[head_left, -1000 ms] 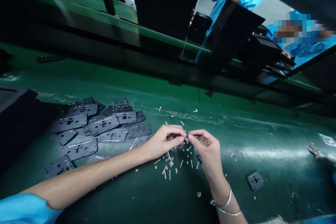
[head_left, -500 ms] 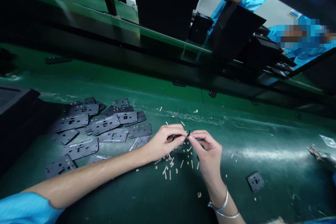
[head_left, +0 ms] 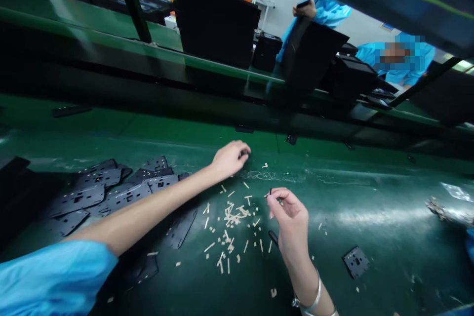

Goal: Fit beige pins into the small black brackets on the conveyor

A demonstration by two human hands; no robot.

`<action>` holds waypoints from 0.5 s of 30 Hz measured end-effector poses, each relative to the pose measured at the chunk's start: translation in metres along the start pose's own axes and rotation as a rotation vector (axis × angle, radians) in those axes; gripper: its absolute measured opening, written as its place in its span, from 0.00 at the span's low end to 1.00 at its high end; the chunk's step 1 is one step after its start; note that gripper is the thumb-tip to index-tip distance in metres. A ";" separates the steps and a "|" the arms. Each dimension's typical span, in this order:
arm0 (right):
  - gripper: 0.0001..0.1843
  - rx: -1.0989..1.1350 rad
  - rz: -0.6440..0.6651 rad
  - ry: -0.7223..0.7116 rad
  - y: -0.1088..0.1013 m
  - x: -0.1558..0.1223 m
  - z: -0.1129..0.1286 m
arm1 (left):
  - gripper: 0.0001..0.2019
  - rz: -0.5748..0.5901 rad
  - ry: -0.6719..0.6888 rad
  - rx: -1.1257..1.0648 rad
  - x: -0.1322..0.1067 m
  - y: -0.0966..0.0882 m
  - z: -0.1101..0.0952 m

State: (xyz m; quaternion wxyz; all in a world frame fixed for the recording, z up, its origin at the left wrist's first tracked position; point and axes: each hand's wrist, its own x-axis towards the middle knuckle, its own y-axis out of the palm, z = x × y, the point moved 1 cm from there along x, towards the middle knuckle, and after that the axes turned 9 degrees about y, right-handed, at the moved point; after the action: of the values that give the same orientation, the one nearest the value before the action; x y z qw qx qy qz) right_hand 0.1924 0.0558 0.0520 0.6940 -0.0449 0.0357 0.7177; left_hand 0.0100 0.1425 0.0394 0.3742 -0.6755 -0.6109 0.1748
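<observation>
Our right hand [head_left: 292, 217] pinches a small dark piece [head_left: 270, 191]; at its ten o'clock, our left hand [head_left: 228, 159] curls, contents unclear; at four, a dark plate [head_left: 356, 262] is too small to read.

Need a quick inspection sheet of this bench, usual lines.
Surface: green tabletop, scratched in the middle.
Job's things: dark plates overlapping at left; squarish dark piece apart at right; small dark part in the right hand.
Clutter: pale strips scattered mid-bench; clear plastic far right.
Hands: left hand curled, contents unclear; right hand pinching the part.
Cables: nothing certain seen.
Surroundings: upright black panels; co-worker's blue sleeve behind.
</observation>
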 end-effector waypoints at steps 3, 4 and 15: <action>0.04 -0.068 0.010 -0.015 -0.002 0.001 0.004 | 0.15 -0.081 -0.060 0.095 0.056 0.003 0.020; 0.04 -0.098 0.012 -0.028 -0.002 0.002 0.005 | 0.16 -0.091 -0.081 0.113 0.071 0.006 0.025; 0.04 -0.266 0.019 -0.050 -0.002 0.006 0.001 | 0.12 -0.046 -0.260 -0.126 0.089 -0.004 0.034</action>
State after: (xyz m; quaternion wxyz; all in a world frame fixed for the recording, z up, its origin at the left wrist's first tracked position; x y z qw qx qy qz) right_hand 0.1943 0.0622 0.0522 0.6756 -0.1181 -0.0766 0.7237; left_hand 0.0008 0.2376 0.0398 0.2526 -0.6550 -0.6794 0.2134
